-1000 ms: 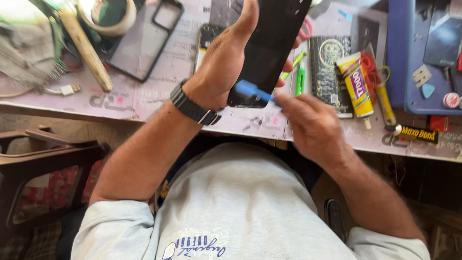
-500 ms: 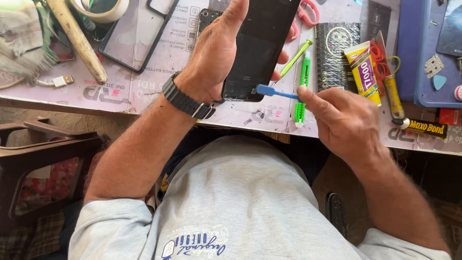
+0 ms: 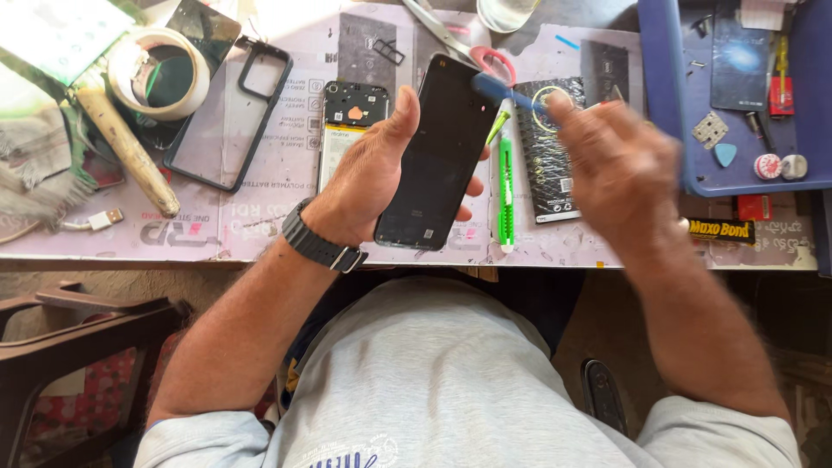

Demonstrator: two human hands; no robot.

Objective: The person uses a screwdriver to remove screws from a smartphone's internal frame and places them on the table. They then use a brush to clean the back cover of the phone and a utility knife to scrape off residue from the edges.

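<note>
We hold the dark phone (image 3: 438, 156) in our left hand (image 3: 368, 178), fingers wrapped on both edges, above the counter (image 3: 286, 234). Right hand (image 3: 611, 152), blurred, pinches a blue pry tool (image 3: 503, 91) at the phone's far right corner: looks like prying the edge; next needs the tip in the seam. Green cutter (image 3: 506, 186) just right; black rectangular package (image 3: 548, 152) beyond it; yellow-black glue tube (image 3: 719, 230) right; blue tray (image 3: 663, 95) far right.

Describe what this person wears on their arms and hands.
Both forearms are bare. The left wrist carries a dark grey watch with a ridged band and a metal buckle. The left hand and right hand wear no gloves, and no rings show, though the right hand is blurred. Short light grey sleeves cover the upper arms.
</note>
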